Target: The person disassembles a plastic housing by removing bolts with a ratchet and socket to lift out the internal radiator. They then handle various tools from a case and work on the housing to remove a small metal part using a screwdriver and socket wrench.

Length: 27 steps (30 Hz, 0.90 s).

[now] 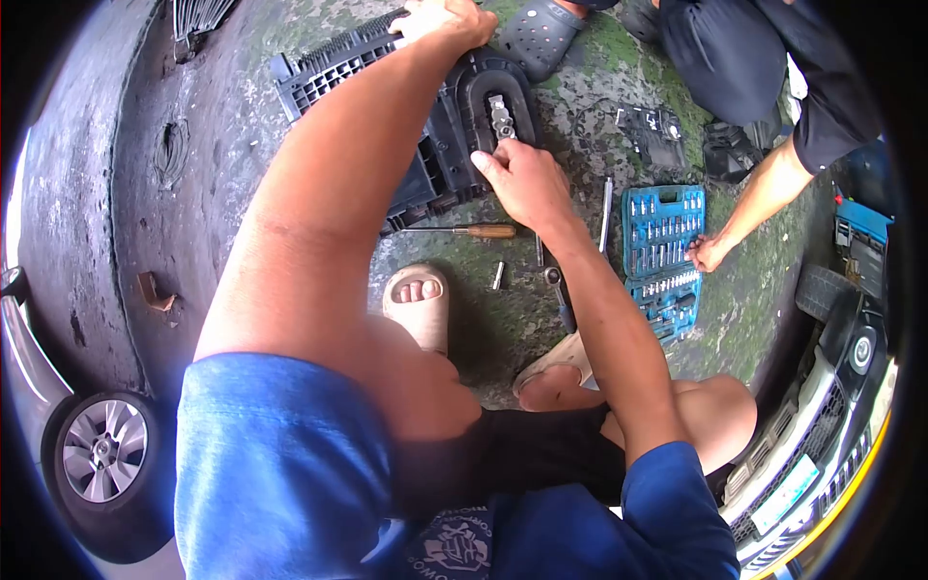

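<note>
A large black plastic housing [425, 164] with ribbed grids lies on the ground before me. At its far edge my left hand [447, 21] grips the plastic, the fingers partly bent over the rim. My right hand [530, 188] is at the oval opening on the housing's right side, its fingers curled and its thumb out. Just beyond those fingers a silvery metal piece [501, 114] sits inside the oval. What the right fingers hold is hidden. A screwdriver with a wooden handle [491, 231] lies along the near side of the housing.
Right of my forearm lies a blue socket set case [665, 208], touched by another person's hand [708, 253]. A ratchet [556, 282], a small socket [498, 275] and a long metal bar [606, 215] are on the ground. Vehicles [822, 425] stand at both sides.
</note>
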Motion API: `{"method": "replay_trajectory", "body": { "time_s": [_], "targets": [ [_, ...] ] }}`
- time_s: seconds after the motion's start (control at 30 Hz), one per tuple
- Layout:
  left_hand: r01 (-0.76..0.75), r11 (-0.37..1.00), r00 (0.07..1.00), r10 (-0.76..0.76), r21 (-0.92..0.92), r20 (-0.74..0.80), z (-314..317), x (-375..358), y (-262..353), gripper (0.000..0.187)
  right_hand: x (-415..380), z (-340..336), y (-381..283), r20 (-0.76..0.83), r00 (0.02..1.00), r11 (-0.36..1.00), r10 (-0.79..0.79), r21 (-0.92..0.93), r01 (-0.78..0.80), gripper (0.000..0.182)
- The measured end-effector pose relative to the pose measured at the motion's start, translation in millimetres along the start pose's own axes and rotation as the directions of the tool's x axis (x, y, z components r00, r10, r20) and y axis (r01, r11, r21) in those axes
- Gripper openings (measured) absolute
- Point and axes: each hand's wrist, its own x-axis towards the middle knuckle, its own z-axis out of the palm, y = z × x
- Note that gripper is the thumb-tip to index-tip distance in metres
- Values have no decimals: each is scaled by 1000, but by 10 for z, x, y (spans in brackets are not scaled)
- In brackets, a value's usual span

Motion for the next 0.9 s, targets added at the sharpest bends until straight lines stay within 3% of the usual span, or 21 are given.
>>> {"method": "replay_trajectory", "body": {
  "time_s": [0.17, 0.27, 0.4, 0.53, 0.63, 0.73, 0.77, 0.83, 0.9],
  "targets": [
    [19, 1000, 1000, -18, -16, 6, -35, -22, 32, 54, 27, -138, -61, -81, 997, 1000, -11, 8, 12, 49],
    [-3, 1000, 997, 4, 6, -77, 90, 43, -19, 52, 90, -162, -138, -81, 996, 999, 43, 8, -43, 53],
    [1, 1000, 999, -2, -23, -50, 62, -15, 14, 51, 144, -114, -270, -179, 983, 969, 31, -235, -74, 53],
    [-25, 1000, 999, 26, 15, -34, 80, -1, 6, 50, 171, -159, -354, -120, 992, 922, 32, -381, -76, 46],
    [-35, 999, 999, 36, 41, -22, 83, 39, 26, 50, 211, -245, -240, -104, 990, 922, -93, -384, 46, 42],
    [-96, 987, 994, 89, 132, 64, 91, 83, 46, 49, 220, -224, -175, -231, 973, 970, 22, -232, -77, 40],
    [-37, 999, 999, 37, 13, -17, 113, 64, 17, 49, 185, -143, -193, -279, 957, 974, 83, -180, -137, 40],
    [-30, 999, 990, 36, 41, -140, 271, 170, -21, 50, 188, -163, -229, -225, 974, 974, 9, -220, -60, 41],
    [-42, 998, 993, 46, 42, -105, 289, 226, -14, 51, 177, -264, -64, -154, 987, 979, -50, -204, 18, 43]
  ]
}}
